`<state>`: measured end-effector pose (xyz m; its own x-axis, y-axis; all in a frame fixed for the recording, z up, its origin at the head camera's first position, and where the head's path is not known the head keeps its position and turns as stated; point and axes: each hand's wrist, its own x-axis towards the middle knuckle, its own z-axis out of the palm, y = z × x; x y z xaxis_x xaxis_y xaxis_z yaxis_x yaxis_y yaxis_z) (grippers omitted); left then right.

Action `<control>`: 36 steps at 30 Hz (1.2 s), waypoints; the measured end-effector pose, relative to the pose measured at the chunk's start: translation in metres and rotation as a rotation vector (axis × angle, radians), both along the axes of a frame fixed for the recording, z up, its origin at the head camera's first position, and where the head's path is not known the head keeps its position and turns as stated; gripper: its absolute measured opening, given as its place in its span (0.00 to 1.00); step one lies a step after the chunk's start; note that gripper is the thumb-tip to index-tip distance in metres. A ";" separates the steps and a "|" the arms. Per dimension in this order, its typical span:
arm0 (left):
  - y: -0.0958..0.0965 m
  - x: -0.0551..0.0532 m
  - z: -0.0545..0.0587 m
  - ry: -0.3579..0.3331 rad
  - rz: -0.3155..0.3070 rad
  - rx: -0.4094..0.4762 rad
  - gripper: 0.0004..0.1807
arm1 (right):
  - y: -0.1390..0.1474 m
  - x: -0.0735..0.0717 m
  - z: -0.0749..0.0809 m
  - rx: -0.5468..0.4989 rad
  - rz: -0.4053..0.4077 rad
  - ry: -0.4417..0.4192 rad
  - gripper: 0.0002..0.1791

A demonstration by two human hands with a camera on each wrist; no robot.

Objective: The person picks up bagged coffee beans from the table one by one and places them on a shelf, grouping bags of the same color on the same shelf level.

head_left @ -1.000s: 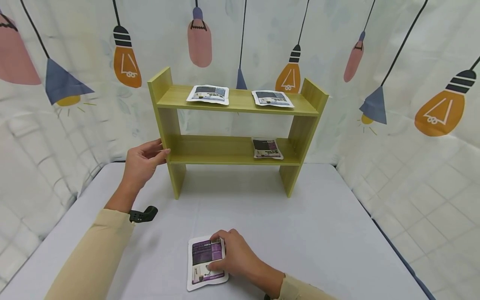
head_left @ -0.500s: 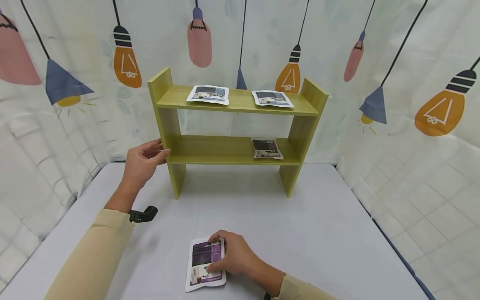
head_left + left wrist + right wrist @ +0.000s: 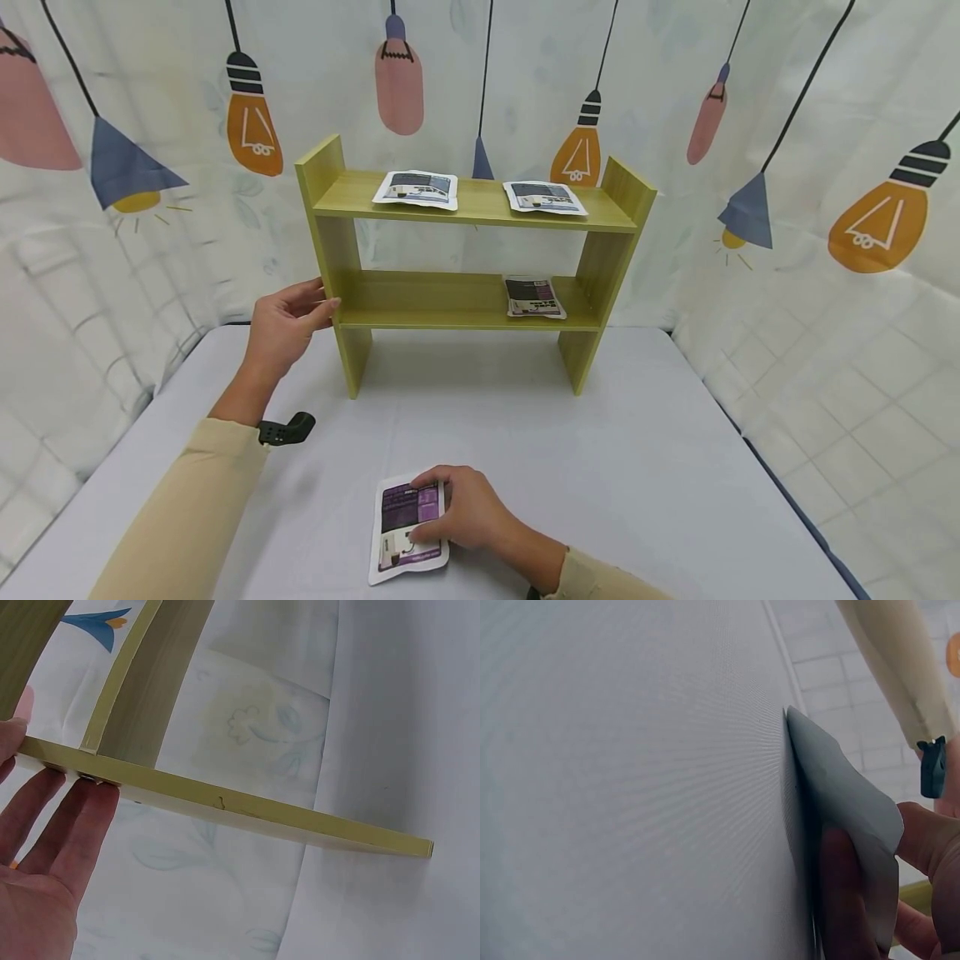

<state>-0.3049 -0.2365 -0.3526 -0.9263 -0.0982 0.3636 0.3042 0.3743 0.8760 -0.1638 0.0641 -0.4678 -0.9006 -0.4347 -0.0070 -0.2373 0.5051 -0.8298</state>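
Note:
My left hand [image 3: 291,323] holds the left side panel of a yellow-green two-tier shelf [image 3: 465,315]. In the left wrist view the thumb lies over one face of the panel [image 3: 255,808] and the fingertips [image 3: 101,796] touch the other. Low in the head view, my right hand [image 3: 468,510] pinches the right edge of a flat white pouch [image 3: 397,525] with a purple and dark label. The right wrist view shows this pouch's pale underside [image 3: 844,787] close above the tabletop, with a finger beneath it and the thumb on the far face.
On the upper tier lie two white pouches with blue-grey labels, a left pouch [image 3: 417,190] and a right pouch [image 3: 545,198]. A purple-labelled pouch [image 3: 534,297] lies at the right of the lower tier. The white table [image 3: 637,467] meets patterned curtains [image 3: 480,83] behind.
The pouch in my right hand has shifted slightly left, and the hand has moved a little left and toward me. My left hand and the shelf have stayed in place.

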 end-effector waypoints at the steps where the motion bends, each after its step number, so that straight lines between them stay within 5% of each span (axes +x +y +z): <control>1: 0.000 0.000 0.000 -0.001 0.000 -0.001 0.33 | 0.000 0.000 0.000 -0.004 0.002 -0.003 0.30; 36: -0.002 -0.002 -0.002 -0.003 0.010 -0.006 0.32 | -0.008 -0.016 -0.002 -0.132 0.009 -0.106 0.29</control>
